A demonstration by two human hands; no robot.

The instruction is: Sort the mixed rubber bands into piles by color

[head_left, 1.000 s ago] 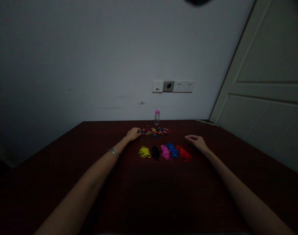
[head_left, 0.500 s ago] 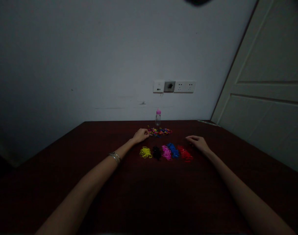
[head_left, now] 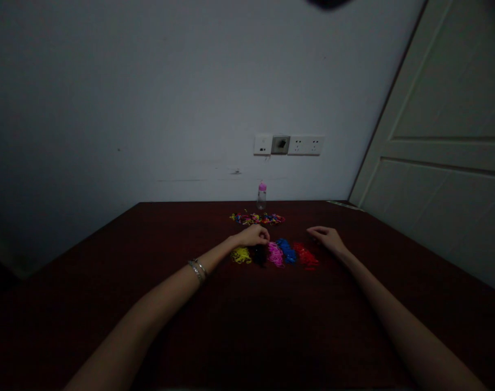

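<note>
Small bands lie in separate piles on the dark red table [head_left: 231,315]: yellow [head_left: 241,255], black [head_left: 259,256], pink [head_left: 275,254], blue [head_left: 287,251] and red [head_left: 305,255]. Behind them spreads a mixed-colour pile [head_left: 258,219]. My left hand [head_left: 254,235] is over the black pile's far edge, fingertips by the top of the pink pile; its fingers are pinched, and what they hold is too small to make out. Just beyond the red pile, my right hand [head_left: 328,237] rests with fingers together; anything between them is too small to see.
A small clear bottle with a pink cap [head_left: 261,197] stands behind the mixed pile, near the wall. Sockets [head_left: 305,145] are set in the wall above. A pale panelled door [head_left: 443,146] borders the table on the right.
My left hand has moved right and nearer, from the left end of the mixed pile to the black and pink piles. The mixed pile's left part now shows. My right hand stays nearly still.
</note>
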